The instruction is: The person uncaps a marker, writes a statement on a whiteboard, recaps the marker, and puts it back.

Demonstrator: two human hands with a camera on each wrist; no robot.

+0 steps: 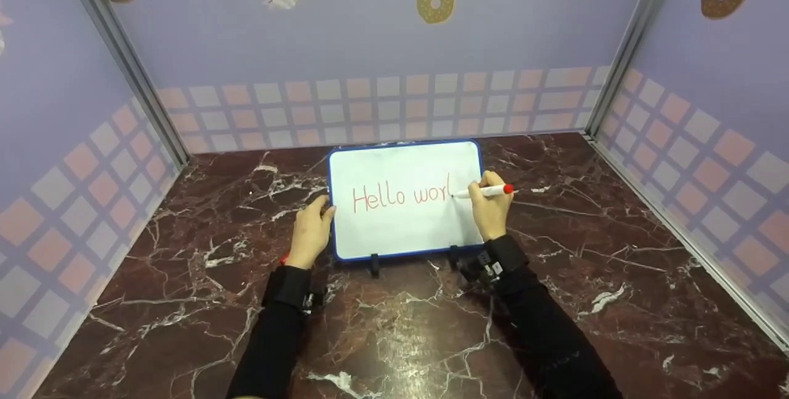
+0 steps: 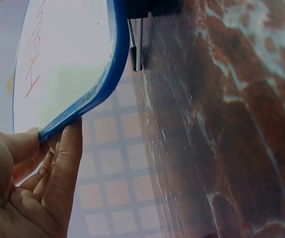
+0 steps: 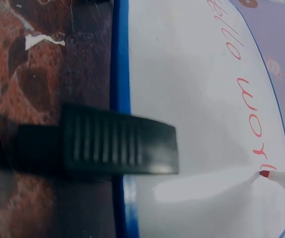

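A whiteboard (image 1: 400, 229) with a blue frame leans back on a stand with black clips, red handwriting "Hello worl" across its middle. My left hand (image 1: 311, 232) pinches the board's left edge; in the left wrist view the thumb (image 2: 23, 147) lies on the front side and the fingers (image 2: 65, 168) go behind. A white marker (image 1: 494, 190) with a red end is gripped in my right hand (image 1: 491, 214). Its red tip (image 3: 265, 174) meets the board at the last letter in the right wrist view, where the right hand itself is out of sight.
The board stands on a dark red marbled tabletop (image 1: 394, 337). A black stand clip (image 3: 117, 144) holds the lower edge, and thin metal stand legs (image 2: 138, 44) show behind. Lilac walls (image 1: 357, 35) with checks and doughnut pictures enclose the back and sides.
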